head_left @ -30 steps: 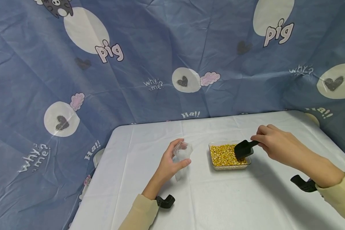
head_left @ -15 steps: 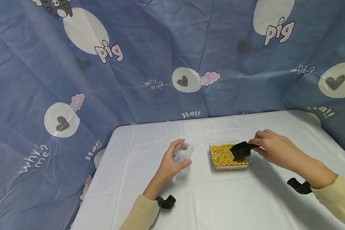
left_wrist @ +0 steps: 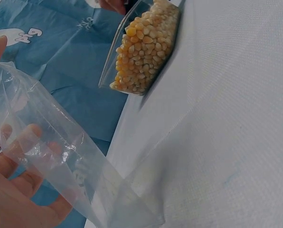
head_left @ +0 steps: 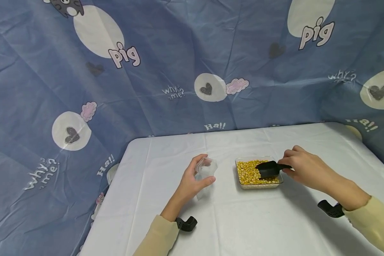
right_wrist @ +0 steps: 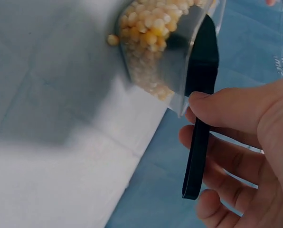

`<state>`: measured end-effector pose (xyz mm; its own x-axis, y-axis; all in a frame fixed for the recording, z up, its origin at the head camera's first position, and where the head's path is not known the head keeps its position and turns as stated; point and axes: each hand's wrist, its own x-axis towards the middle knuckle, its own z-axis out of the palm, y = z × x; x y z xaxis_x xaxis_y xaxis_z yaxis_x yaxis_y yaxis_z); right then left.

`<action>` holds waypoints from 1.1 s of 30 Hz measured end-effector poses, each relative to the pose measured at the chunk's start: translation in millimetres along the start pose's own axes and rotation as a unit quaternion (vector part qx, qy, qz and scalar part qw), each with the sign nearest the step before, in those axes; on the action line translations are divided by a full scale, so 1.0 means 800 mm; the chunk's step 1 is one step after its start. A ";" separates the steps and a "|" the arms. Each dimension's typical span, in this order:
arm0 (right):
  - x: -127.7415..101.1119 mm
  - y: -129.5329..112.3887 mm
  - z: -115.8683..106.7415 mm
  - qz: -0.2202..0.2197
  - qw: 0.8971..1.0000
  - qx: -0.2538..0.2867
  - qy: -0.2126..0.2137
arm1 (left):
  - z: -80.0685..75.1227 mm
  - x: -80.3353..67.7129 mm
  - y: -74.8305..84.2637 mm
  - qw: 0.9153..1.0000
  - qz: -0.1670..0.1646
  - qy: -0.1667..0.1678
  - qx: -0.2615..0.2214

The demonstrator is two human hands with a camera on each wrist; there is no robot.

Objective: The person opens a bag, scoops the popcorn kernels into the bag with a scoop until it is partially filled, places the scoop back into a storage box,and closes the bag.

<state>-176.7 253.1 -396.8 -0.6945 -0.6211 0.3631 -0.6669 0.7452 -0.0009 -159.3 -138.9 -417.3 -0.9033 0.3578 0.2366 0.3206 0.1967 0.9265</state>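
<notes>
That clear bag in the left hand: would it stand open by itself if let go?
Probably not. The bag looks thin and creased, so likely floppy and very light. The left hand pinches its mouth open; released, it would likely sag or collapse on the table.

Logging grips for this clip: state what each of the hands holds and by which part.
The left hand grips a clear plastic bag near its open top. The right hand holds a black scoop by its handle, over the corn tray.
</notes>
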 end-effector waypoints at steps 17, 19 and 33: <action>0.004 -0.012 0.013 0.018 1.000 0.020 -0.001 | 0.002 0.004 -0.023 1.000 -0.004 0.002 0.011; 0.005 -0.014 0.014 0.020 0.999 0.024 -0.005 | 0.003 0.006 -0.035 1.000 0.000 0.008 0.014; 0.010 -0.023 0.024 0.031 0.999 0.032 -0.007 | 0.004 0.006 -0.050 1.000 0.006 0.016 0.026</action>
<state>-175.5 229.9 -411.4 -0.7387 -0.5777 0.3473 -0.6380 0.7655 -0.0836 -176.1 -142.4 -454.2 -0.9078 0.3312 0.2573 0.3450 0.2410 0.9071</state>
